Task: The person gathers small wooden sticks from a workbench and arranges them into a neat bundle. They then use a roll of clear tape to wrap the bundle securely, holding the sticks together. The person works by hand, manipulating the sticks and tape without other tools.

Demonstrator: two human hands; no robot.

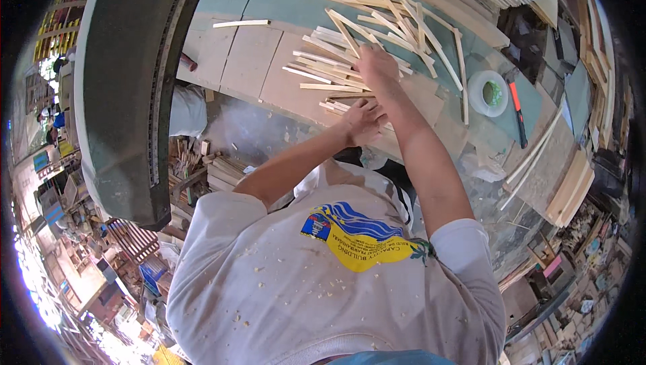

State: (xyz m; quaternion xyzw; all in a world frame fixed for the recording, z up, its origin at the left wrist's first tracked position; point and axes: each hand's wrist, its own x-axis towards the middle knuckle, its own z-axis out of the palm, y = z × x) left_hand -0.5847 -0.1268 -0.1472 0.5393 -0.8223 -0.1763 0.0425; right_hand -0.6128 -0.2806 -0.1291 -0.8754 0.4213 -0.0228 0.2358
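Note:
Thin pale wooden strips [330,77] lie in a loose, crossing heap on the worktable. My right hand [377,67] reaches into the middle of the heap, its fingers closed on the near end of a wooden strip [344,31] that slants away to the far left. Closer to me, at the table's near edge, my left hand [364,122] is curled over a few strips [331,106]. Their ends stick out on its left side; its palm is hidden. More strips [387,18] lie crisscrossed beyond my right hand.
A single strip [241,23] lies apart on the table [252,62] at left. A large dark machine body [128,95] rises at far left. On the right are a roll of tape [489,93] and a red-and-black handled tool [517,114]. Stacked boards [572,186] stand beyond.

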